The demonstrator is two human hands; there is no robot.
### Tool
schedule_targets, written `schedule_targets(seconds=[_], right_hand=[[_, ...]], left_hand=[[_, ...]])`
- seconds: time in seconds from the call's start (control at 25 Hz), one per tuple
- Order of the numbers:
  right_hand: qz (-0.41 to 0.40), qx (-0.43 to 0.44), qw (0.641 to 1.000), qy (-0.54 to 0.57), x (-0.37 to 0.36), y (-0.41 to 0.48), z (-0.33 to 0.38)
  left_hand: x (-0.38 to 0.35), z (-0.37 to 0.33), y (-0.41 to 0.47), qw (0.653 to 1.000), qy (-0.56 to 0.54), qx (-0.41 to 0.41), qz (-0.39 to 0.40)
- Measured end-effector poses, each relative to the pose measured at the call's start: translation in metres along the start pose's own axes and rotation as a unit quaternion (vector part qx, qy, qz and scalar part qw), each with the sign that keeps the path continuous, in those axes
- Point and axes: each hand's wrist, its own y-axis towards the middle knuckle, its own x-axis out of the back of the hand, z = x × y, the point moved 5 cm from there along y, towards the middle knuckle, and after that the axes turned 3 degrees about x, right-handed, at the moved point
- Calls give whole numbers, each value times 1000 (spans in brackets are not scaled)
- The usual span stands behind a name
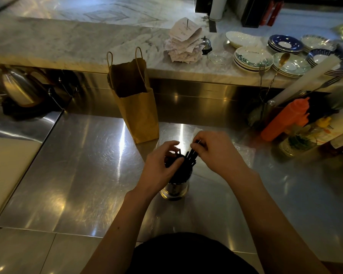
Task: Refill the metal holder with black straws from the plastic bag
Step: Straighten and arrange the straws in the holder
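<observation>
Gathering the black straws [189,157] into a tidy bunch looks like the step in hand. Your left hand [160,165] cups the bundle from 9 o'clock, its fingers curled round the dark tops. Your right hand [216,153] comes in from 2 o'clock, thumb and fingers pinched on the upper ends of a few straws. The straws lean in the metal holder [175,189], which stands upright on the steel bench [77,165] straight ahead of you. What appears to be the clear plastic bag [244,153] lies flat on the bench at 3 o'clock from the holder, just beyond your right wrist; whether straws remain in it cannot be told. A brown paper bag [141,111] stands at 11 o'clock, apart from the holder.

Expect the straws to be very light, slick and thin-walled, so a hard pinch would likely kink them. Take them as a loose bundle near the upper ends and let them slide down. The holder is narrow and polished, so it may tip: steady it low on its wall with 1 hand.
</observation>
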Motion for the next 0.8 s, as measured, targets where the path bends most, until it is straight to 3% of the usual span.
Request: schedule_targets(seconds=[0.32,0.48,0.8], right_hand=[[-31,51,998,-19,74,12,39],[-88,80,993,4,100,18,49],[-157,48,967,193,100,26,26]], left_hand=[[-11,-22,27,996,19,-33,77],[-11,-41,33,993,-40,-79,79],[3,-55,30,988,-63,-131,54]])
